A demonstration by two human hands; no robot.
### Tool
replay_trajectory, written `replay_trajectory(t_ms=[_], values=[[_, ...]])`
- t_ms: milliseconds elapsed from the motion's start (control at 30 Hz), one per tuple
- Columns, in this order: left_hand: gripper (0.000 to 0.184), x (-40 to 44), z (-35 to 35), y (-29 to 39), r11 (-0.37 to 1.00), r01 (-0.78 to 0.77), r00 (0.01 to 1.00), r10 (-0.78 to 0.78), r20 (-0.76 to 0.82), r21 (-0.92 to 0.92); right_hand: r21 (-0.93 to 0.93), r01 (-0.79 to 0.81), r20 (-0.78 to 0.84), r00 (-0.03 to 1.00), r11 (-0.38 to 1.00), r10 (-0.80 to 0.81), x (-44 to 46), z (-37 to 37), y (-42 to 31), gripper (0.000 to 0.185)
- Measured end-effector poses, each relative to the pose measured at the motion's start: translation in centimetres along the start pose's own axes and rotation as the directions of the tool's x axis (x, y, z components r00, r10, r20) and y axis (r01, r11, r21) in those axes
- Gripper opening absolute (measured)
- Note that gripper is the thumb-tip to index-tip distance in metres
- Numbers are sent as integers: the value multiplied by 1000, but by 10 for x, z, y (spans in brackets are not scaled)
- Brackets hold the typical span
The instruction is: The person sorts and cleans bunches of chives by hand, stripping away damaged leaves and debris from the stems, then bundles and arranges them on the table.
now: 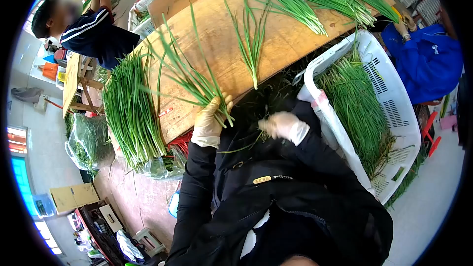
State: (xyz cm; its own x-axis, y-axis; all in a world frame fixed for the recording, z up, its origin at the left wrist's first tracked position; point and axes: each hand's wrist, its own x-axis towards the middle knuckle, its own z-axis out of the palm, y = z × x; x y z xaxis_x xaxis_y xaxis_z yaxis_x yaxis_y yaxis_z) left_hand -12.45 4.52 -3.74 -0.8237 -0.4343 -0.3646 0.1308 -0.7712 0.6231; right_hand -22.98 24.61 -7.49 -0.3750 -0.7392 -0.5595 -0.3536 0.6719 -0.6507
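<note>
My left hand (212,118), in a pale glove, is closed round a small bunch of garlic chives (189,81). Their leaves fan out over the wooden table, and the cut ends stick out past my fingers. Lower and to the right, my right hand (284,127), gloved too, is in front of my dark jacket with its fingers curled together. Motion blurs its fingertips; a thin yellowish leaf (249,145) trails beside them, and what they pinch is unclear. A few loose chives (252,44) lie on the table (217,34) ahead.
A thick chive pile (130,113) covers the table's left end; more bundles (315,0) lie at the far right. A white crate (362,47) of chives stands at my right. One person (98,34) is at the left, another in blue (426,64) beyond the crate.
</note>
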Motion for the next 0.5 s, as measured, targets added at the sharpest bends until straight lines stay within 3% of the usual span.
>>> replay_trajectory(t_ms=[33,67,100,133,200,267,300,367,400,433,467,500], values=[[25,2,0,-5,999,35,999,-35,19,39,28,61,-274,960,998,-51,-2,-14,-10,71],[27,3,-4,-8,997,69,993,-72,88,38,70,80,-388,921,994,-47,-1,-29,-23,71],[29,2,-2,-8,994,102,982,-107,158,39,119,97,-468,883,988,-31,6,-39,-31,70],[34,1,7,-14,994,102,992,-104,66,32,91,78,-476,879,993,-25,14,-49,-39,63],[38,2,5,-15,986,147,983,-155,101,76,61,62,-486,873,996,-24,25,-55,-46,57],[38,5,-3,-16,980,172,973,-184,141,98,496,214,-389,921,841,-5,39,-49,-43,40],[39,5,-4,-16,979,166,970,-184,156,121,654,280,-315,945,703,-83,39,-45,-44,26],[39,3,-1,-18,978,157,970,-178,162,135,773,331,-213,939,541,-270,20,-35,-47,29],[40,0,9,-20,973,169,982,-180,59,157,782,298,-127,936,547,-329,12,-30,-48,29],[42,-3,17,-18,967,184,983,-179,-44,178,849,293,-92,902,441,-422,8,-21,-44,28],[29,-5,21,-14,971,221,967,-230,111,88,841,293,-38,871,454,-490,5,-18,-41,27],[28,-3,17,-16,968,228,965,-239,106,107,833,297,15,832,467,-555,5,-16,-39,27]])
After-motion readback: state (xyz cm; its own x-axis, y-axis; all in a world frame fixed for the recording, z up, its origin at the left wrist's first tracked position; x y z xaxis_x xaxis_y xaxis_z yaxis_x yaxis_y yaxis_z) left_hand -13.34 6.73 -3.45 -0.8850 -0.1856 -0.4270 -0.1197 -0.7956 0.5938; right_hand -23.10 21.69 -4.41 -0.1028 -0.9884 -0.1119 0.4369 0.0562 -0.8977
